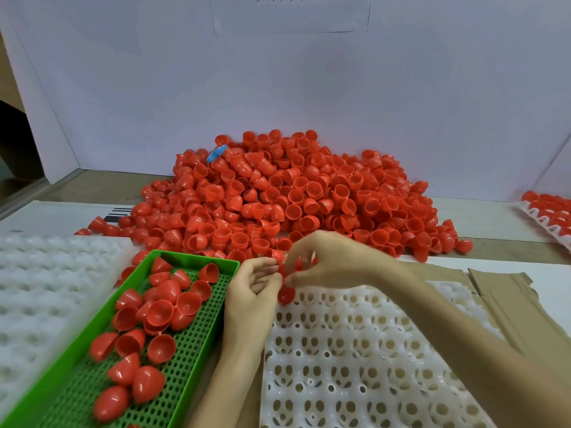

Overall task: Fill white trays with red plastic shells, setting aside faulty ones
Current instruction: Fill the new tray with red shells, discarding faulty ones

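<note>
Fingertips point(304, 281) of right hand point(327, 261) pinch a shell point(281, 269) mid-frame; left hand point(253, 295) unclear. Looks light, stiff, slick; I'd grab the rim.

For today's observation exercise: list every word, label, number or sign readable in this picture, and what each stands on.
No text reads whole.
Dark characters on the white paper sheet on the back wall: cut off by the frame's top edge, unreadable.
Black bars on the flat white sheet left of the red plastic shell pile: no digits visible.
</note>
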